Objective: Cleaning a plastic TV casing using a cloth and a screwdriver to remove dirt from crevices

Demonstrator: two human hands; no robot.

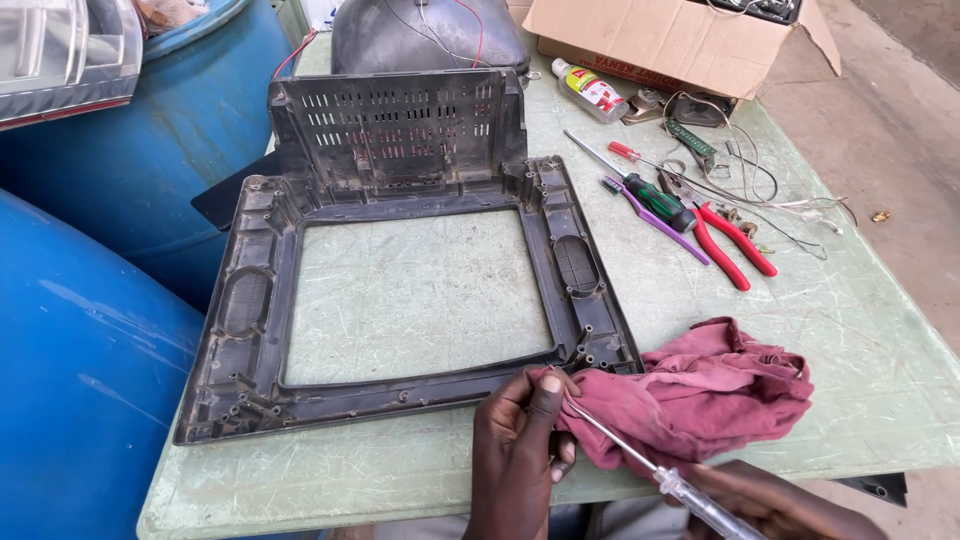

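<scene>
A dusty dark plastic television front frame [260, 330] lies face down on the pale green table [700, 330], its open rectangle showing the tabletop. My left hand [520, 450] pinches the edge of a crumpled red cloth [700, 395] at the frame's near right corner. My right hand [775, 505] holds a screwdriver [640, 462] with a clear handle; its thin metal shaft points up-left toward my left thumb and the cloth.
Red-handled pliers [730, 240], a green-handled screwdriver [655, 198], a purple tool, loose wires and a small bottle [590, 88] lie at the back right. A cardboard box [680, 40] and a dark tube housing [430, 35] stand behind. Blue barrels [90, 370] crowd the left side.
</scene>
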